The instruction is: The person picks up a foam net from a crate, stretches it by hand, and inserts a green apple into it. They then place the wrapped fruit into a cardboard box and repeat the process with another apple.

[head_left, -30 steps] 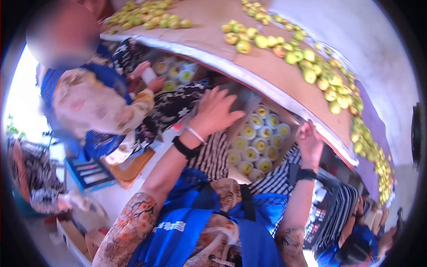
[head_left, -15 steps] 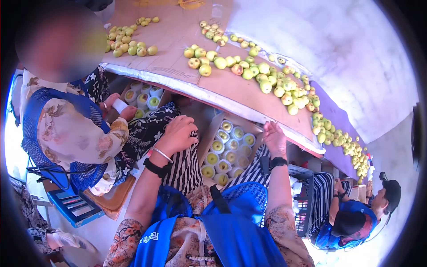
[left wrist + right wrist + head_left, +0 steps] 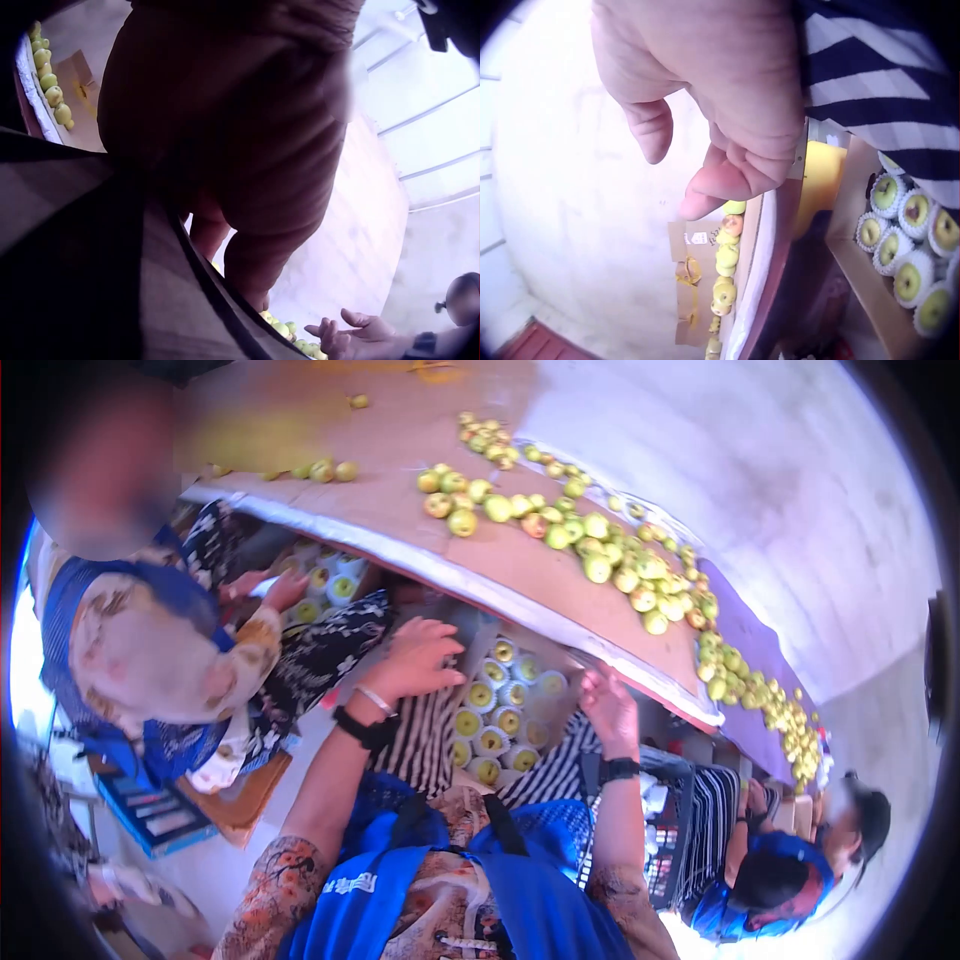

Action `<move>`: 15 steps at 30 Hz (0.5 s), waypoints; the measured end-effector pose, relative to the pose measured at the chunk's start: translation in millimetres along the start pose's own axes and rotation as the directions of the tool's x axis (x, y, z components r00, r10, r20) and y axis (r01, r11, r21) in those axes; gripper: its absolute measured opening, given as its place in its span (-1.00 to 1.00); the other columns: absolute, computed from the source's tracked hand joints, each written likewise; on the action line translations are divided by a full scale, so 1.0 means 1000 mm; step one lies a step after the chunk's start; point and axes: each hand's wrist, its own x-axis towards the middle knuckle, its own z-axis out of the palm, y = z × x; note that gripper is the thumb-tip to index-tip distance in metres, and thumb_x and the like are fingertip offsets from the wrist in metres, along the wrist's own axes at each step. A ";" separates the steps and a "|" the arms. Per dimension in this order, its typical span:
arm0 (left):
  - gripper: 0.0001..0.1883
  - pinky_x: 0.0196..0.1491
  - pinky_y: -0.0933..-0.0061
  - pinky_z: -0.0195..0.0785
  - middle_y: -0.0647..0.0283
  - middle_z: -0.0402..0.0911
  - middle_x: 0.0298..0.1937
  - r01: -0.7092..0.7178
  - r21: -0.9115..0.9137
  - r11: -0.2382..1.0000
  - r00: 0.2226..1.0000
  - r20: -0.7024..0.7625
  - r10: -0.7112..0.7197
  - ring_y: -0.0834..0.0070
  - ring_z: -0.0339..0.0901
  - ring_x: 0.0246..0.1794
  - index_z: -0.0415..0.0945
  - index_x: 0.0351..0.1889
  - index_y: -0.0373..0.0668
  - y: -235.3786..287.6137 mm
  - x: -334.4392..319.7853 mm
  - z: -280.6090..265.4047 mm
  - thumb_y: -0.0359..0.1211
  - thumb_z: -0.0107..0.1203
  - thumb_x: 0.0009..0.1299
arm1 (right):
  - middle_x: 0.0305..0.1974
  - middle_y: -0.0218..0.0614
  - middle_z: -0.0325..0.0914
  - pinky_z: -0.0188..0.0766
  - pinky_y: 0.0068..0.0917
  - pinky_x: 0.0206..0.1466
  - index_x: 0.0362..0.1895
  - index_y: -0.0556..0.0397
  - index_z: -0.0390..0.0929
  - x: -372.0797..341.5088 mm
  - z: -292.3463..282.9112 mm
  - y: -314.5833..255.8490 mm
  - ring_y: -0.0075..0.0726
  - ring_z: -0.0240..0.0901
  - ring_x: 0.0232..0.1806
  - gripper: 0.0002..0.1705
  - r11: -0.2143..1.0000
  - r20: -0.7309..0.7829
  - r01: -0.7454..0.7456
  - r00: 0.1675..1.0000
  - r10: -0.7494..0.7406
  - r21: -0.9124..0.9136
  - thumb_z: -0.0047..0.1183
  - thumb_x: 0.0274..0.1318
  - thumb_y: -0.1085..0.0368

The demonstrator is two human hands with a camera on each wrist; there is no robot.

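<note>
An open cardboard box (image 3: pixel 463 672) stands between my knees, packed with yellow-green apples (image 3: pixel 490 740) in white foam nets. Haze partly veils the apples on its right side. My left hand (image 3: pixel 412 660) lies over the striped cloth at my left knee, its loosely bent fingers pointing toward the box and holding nothing. Beyond the box's right side, close to the table edge, is my right hand (image 3: pixel 612 712). Its thumb stands apart from the loosely bent fingers (image 3: pixel 720 180) in the right wrist view, with nothing between them.
A cardboard-covered table (image 3: pixel 370 520) runs along the front, with loose apples (image 3: pixel 600 550) strewn across it. At left sits a person (image 3: pixel 160 640) beside another box of netted apples (image 3: pixel 340 585). A black crate (image 3: pixel 665 830) and another person (image 3: pixel 790 870) are at right.
My left hand was raised with fingers spread, came down near the knee, and now its fingers reach farther toward the box. My right hand stays near the table edge. The head view has shifted.
</note>
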 end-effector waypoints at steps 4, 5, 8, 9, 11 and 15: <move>-0.57 0.11 0.10 0.28 0.16 0.60 -0.02 -0.012 0.195 0.981 1.000 -0.008 0.014 0.12 0.46 0.04 0.72 -0.31 -0.02 0.027 0.010 0.009 0.00 0.32 -0.08 | -0.01 -0.20 0.57 0.44 -0.46 -0.05 0.38 0.06 0.22 -0.019 -0.019 -0.003 -0.30 0.49 -0.01 -0.26 0.999 0.021 -0.003 1.000 0.004 -0.045 0.16 0.14 0.16; -0.60 0.03 0.14 0.30 0.20 0.59 -0.11 -0.020 0.222 0.975 0.999 -0.021 0.026 0.17 0.46 -0.03 0.71 -0.38 0.01 0.033 0.012 0.012 -0.01 0.33 -0.13 | -0.08 -0.34 0.45 0.40 -0.57 -0.17 0.43 0.11 0.16 -0.027 -0.012 0.000 -0.41 0.40 -0.17 -0.25 0.997 -0.037 0.032 0.999 -0.034 -0.065 0.10 0.22 0.16; -0.46 0.06 0.22 0.39 0.09 0.56 0.07 -0.006 -0.407 0.913 0.994 -0.106 -0.040 0.24 0.51 0.06 0.54 0.09 -0.15 0.048 0.018 0.024 -0.07 0.27 0.22 | -0.10 -0.35 0.46 0.43 -0.61 -0.15 0.45 0.15 0.12 -0.028 -0.021 -0.005 -0.48 0.39 -0.20 -0.27 0.997 0.155 0.082 0.985 -0.082 0.011 0.02 0.28 0.15; -0.43 0.06 0.25 0.43 0.02 0.54 0.13 -0.014 -0.770 0.638 0.979 -0.139 -0.146 0.26 0.54 0.08 0.43 0.25 -0.19 0.069 0.017 0.016 -0.09 0.19 0.37 | -0.09 -0.33 0.47 0.44 -0.61 -0.15 0.44 0.16 0.12 -0.022 -0.018 -0.008 -0.48 0.40 -0.18 -0.28 0.997 0.164 0.071 0.984 -0.068 -0.015 0.02 0.30 0.15; -0.37 0.14 0.34 0.44 -0.04 0.42 0.29 -0.196 -0.944 0.266 0.969 -0.228 -0.096 0.30 0.50 0.18 0.13 0.45 -0.22 0.133 0.003 -0.049 -0.21 0.06 0.50 | -0.08 -0.30 0.48 0.46 -0.63 -0.15 0.43 0.19 0.12 -0.026 -0.029 -0.010 -0.49 0.42 -0.16 -0.30 0.996 0.136 0.051 0.990 -0.041 -0.070 0.01 0.32 0.16; -0.47 -0.55 0.59 0.24 0.16 0.48 -0.27 -0.616 -0.775 0.140 0.772 -0.630 -0.086 0.48 0.42 -0.52 0.18 0.37 -0.21 0.198 -0.035 -0.146 -0.05 -0.28 0.61 | -0.03 -0.24 0.56 0.48 -0.58 -0.14 0.42 0.15 0.16 -0.014 -0.032 0.002 -0.45 0.48 -0.08 -0.27 0.995 0.144 0.086 0.985 -0.093 0.054 0.12 0.27 0.16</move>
